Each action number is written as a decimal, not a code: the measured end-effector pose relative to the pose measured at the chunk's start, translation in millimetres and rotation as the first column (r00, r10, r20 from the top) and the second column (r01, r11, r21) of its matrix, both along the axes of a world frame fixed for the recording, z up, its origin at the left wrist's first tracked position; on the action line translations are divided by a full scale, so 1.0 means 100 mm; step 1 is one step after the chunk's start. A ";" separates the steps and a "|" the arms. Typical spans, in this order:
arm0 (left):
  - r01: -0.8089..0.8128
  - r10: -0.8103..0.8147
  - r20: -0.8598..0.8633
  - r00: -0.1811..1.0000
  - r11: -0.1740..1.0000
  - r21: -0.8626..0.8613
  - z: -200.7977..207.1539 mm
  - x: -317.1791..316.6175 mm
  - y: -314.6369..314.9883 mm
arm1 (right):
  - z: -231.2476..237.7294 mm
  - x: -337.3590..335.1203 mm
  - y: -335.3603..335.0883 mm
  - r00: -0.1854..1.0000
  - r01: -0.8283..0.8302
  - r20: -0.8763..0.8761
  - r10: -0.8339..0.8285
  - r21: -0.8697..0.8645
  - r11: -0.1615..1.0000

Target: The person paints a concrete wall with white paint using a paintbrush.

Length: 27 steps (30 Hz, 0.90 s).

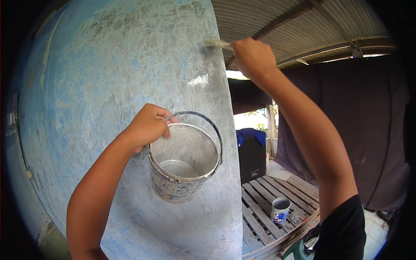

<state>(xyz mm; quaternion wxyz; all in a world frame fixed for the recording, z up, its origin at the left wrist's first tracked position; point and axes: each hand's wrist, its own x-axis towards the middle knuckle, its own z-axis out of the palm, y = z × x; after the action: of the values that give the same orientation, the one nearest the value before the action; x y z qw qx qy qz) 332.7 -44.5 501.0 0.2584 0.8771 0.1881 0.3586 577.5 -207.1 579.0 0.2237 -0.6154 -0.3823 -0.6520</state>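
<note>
My left hand (pixel 151 125) grips the rim and handle of a paint-spattered bucket (pixel 177 190), tilted so its inside shows. A little pale liquid lies at the bottom of it. Up at the right edge of the wall, my right hand (pixel 255 58) is closed around a paintbrush (pixel 219 43), its bristles at the wall's surface. The wall (pixel 112 86) is worn blue with greyish, cracked patches, and a wet, shiny spot shows below the brush. My right fingers are partly hidden behind the back of the hand.
Right of the wall, a slatted wooden platform (pixel 260 208) carries an open paint can (pixel 281 211). Behind it stands a black box (pixel 252 158) with a blue cover. A dark curtain (pixel 342 117) hangs at the right, under a corrugated roof (pixel 277 19).
</note>
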 end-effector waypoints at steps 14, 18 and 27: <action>0.022 -0.018 0.039 0.999 0.997 -0.079 -0.07 -0.14 0.05 | -0.19 -0.28 -0.09 0.998 -0.035 -0.049 0.030 -0.104 0.994; -0.011 0.012 0.013 1.000 0.996 -0.091 -0.11 -0.16 0.05 | -0.04 -0.02 0.31 0.998 -0.065 -0.005 0.065 -0.021 0.998; -0.077 0.085 0.056 0.995 0.987 -0.141 -0.33 -0.35 0.07 | -1.24 -0.34 0.21 1.000 -0.026 0.002 0.030 -0.430 0.902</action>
<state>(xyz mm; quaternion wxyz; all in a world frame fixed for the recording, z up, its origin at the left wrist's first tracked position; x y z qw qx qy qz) 298.0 -37.1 467.8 0.3097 0.8371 0.2400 0.3817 543.4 -186.1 454.9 0.0900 -0.6411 -0.5265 -0.5511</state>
